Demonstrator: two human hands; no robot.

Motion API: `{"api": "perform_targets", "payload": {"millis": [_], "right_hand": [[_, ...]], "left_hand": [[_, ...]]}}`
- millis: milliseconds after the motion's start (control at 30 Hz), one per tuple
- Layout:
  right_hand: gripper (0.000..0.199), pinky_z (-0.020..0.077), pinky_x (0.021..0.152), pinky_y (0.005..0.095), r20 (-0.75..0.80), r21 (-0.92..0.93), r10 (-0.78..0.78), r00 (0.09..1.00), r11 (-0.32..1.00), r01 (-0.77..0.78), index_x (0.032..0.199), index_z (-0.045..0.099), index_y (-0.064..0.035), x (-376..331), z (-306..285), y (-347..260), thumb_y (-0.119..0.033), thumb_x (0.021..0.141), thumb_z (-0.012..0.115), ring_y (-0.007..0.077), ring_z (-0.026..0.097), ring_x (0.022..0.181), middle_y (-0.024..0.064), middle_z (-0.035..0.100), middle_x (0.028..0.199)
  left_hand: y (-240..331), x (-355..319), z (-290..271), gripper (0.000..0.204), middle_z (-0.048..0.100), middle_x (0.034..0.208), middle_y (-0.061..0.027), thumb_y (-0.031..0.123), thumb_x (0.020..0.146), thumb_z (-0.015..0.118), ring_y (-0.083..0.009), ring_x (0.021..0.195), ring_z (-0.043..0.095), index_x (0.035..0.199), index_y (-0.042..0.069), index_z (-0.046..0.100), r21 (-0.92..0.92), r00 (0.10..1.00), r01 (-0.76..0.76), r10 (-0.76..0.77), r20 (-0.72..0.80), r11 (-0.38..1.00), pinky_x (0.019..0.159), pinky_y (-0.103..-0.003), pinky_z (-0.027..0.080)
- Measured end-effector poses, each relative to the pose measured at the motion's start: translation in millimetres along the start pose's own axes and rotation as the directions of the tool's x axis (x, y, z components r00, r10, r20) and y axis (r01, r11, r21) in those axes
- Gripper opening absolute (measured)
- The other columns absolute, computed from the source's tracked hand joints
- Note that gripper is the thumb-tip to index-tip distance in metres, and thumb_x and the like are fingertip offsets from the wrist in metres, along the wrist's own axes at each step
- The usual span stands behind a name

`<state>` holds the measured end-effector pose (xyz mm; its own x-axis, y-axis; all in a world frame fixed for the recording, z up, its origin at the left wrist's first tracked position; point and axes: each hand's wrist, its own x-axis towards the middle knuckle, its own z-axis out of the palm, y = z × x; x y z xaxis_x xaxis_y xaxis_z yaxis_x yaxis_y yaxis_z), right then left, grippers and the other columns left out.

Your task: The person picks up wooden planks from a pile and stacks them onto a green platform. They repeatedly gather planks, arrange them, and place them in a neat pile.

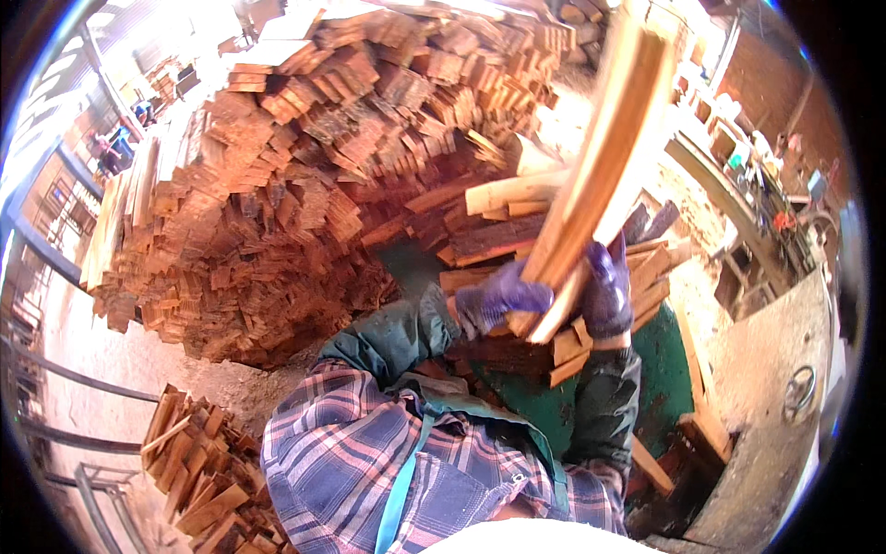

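Observation:
Two long pale wooden boards stand tilted up and away from me, held together near their lower ends. My left hand, in a purple glove, grips them from the left side with the fingers wrapped round the edge. From the right, my right hand, gloved the same way, presses on them with the thumb raised along the wood. Part of its fingers is hidden by the boards. Beneath and behind my hands lie loose wood pieces on a green surface.
A big heap of cut wood pieces fills the left and far side. A smaller wood pile lies at the lower left beside metal rails. On the right are a workbench with a hand wheel and a cluttered ledge.

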<state>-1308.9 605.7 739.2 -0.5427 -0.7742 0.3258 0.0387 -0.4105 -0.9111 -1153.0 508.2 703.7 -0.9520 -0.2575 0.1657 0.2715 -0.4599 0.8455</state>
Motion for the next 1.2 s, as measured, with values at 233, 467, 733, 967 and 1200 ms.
{"api": "perform_targets", "payload": {"millis": [233,467,733,967,1200], "right_hand": [[0.079,0.0494,0.092,0.03,0.381,-0.186,-0.091,0.92,0.967,0.173,0.152,0.021,-0.0036,64.8,126.6,-65.0,-0.015,0.091,0.07,0.0211,0.06,0.107,0.0175,0.055,0.128],[0.073,0.0505,0.094,0.0368,0.307,0.122,-0.279,0.91,0.96,0.253,0.141,0.039,0.002,138.6,197.1,-21.8,-0.027,0.084,0.075,0.0242,0.062,0.109,0.0169,0.062,0.119],[0.046,0.0553,0.083,0.0382,0.225,0.492,0.072,0.972,0.852,-0.177,0.128,0.053,0.0016,150.6,126.8,-15.0,-0.026,0.092,0.06,0.0255,0.065,0.097,0.0166,0.065,0.109],[0.064,0.0554,0.081,0.0351,-0.135,0.122,-0.12,0.983,0.983,0.137,0.135,0.044,0.0037,86.0,33.4,-47.3,-0.023,0.082,0.067,0.0264,0.065,0.092,0.0181,0.063,0.109],[0.065,0.0507,0.094,0.039,-0.294,0.156,-0.134,0.946,0.97,0.186,0.136,0.044,0.004,-12.3,-19.0,-29.0,-0.019,0.08,0.07,0.0267,0.065,0.1,0.0176,0.064,0.114]], "left_hand": [[165.7,9.7,-28.4,0.043,0.067,0.102,-0.0073,0.021,0.092,0.068,-0.0174,0.093,0.066,0.126,0.0,0.052,0.289,0.897,-0.398,0.435,-0.077,0.871,0.087,-0.032,0.054],[205.2,-36.0,-61.6,0.078,0.051,0.132,-0.0063,0.018,0.083,0.076,-0.0174,0.122,0.049,0.147,0.005,0.034,0.384,0.887,-0.412,0.46,-0.039,0.827,0.104,-0.033,0.041],[213.9,12.5,-84.4,0.088,0.058,0.123,-0.0092,0.023,0.079,0.081,-0.0203,0.118,0.055,0.148,0.003,0.032,0.26,0.92,-0.371,0.392,-0.029,0.891,0.106,-0.039,0.042],[323.9,209.7,-144.3,0.06,0.059,0.11,-0.0112,0.028,0.091,0.069,-0.0239,0.102,0.061,0.138,0.002,0.041,0.277,0.756,-0.655,0.615,0.226,0.703,0.09,-0.037,0.054],[213.5,308.8,-181.6,0.065,0.055,0.124,-0.0182,0.053,0.09,0.062,-0.0299,0.114,0.056,0.139,0.014,0.044,0.039,0.986,0.086,-0.079,-0.147,0.996,0.097,-0.044,0.049]]}}
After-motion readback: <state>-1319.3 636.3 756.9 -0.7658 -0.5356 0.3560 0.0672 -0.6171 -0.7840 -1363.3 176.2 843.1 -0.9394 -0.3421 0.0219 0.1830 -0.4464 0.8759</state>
